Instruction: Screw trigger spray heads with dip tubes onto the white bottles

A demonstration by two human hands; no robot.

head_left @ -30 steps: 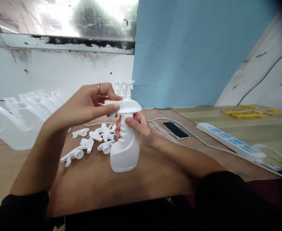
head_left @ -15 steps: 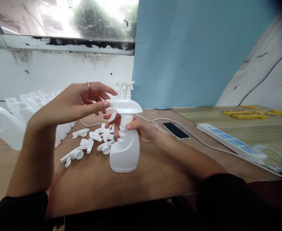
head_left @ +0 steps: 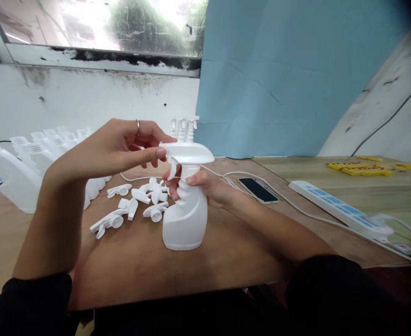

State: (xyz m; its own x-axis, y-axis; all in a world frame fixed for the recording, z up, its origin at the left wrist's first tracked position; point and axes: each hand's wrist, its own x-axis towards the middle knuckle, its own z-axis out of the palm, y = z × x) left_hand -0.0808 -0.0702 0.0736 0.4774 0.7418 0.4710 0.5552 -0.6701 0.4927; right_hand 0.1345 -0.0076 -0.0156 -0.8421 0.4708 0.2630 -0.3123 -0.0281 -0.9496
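A white spray bottle [head_left: 185, 224] stands upright on the brown tabletop, a white trigger spray head [head_left: 187, 153] on its neck. My right hand [head_left: 205, 184] is wrapped round the bottle's neck, thumb in front and fingers behind. With thumb and fingers, my left hand [head_left: 135, 144], a ring on one finger, pinches the left, nozzle end of the spray head. The trigger hangs below, beside my right fingertips. Loose white spray heads [head_left: 112, 219] lie in a pile left of the bottle. Whether the head's collar is fully screwed down cannot be made out.
Several open white bottles [head_left: 12, 182] stand in rows at the left. Upright white sprayer parts [head_left: 190, 130] show behind the spray head. To the right lie a phone [head_left: 258, 190], a white power strip [head_left: 338, 210] with cables, and yellow packets [head_left: 361, 168].
My left fingers have closed on the nozzle end of the spray head, where they were looser before. The head has turned slightly. My right hand keeps its hold on the neck.
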